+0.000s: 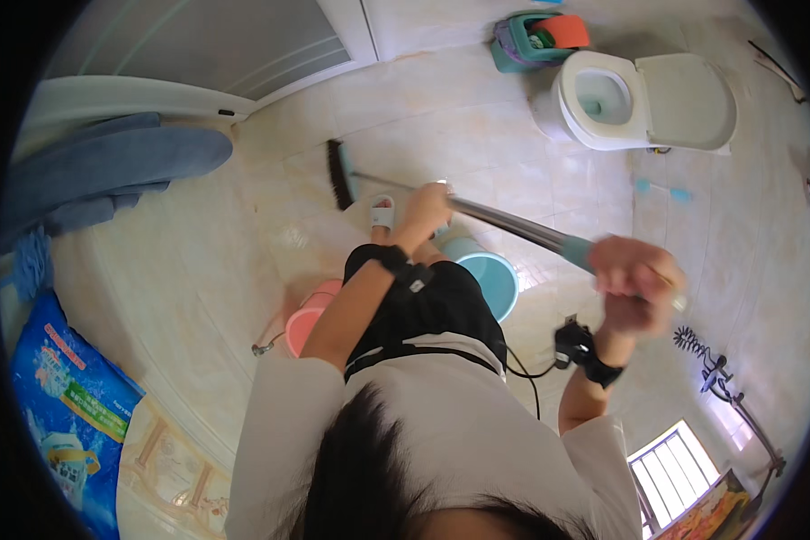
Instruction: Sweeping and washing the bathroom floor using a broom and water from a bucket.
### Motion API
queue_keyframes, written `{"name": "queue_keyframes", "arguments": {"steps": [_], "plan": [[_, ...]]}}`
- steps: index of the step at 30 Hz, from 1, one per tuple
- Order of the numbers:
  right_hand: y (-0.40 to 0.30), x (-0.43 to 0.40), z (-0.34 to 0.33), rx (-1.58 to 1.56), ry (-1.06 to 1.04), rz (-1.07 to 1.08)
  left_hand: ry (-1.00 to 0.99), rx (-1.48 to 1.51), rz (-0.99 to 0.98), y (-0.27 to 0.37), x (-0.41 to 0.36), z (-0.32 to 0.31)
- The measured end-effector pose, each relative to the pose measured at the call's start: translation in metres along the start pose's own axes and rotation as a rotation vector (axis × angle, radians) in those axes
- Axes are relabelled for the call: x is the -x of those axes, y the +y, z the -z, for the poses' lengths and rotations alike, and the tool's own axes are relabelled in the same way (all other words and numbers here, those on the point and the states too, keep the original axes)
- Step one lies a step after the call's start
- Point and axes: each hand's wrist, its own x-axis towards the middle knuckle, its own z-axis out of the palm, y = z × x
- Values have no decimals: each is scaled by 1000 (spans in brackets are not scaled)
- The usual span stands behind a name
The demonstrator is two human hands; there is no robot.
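Note:
A long-handled floor brush [342, 174] slants across the view, its dark bristle head on the tiled floor left of my slippered feet. My left hand [428, 212] is closed around the lower part of its metal pole [513, 225]. My right hand [638, 283], somewhat blurred, grips the green end of the handle at the right. Black straps with small devices sit on both wrists. A light blue bucket [489, 280] stands beside my legs on the right, and a pink bucket [304, 324] stands on the left, partly behind my left arm.
An open toilet [597, 98] stands at the upper right beside a green bin [516, 54]. A door [243, 40] is at the upper left, with blue-grey towels [135, 152] below it. A blue printed bag [74, 418] is at the left; a shower hose [692, 341] hangs at the right.

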Motion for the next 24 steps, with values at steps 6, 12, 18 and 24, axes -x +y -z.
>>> {"name": "queue_keyframes", "arguments": {"steps": [6, 12, 18, 24], "plan": [[-89, 45, 47, 326, 130, 267, -279, -30, -308, 142, -22, -95], [-152, 91, 82, 418, 636, 547, -474, -176, -479, 223, 1, -108], [-131, 99, 139, 35, 569, 485, -490, -372, -436, 211, -21, -72], [33, 70, 121, 15, 420, 197, -242, -511, -349, 45, -88, -41]]}}
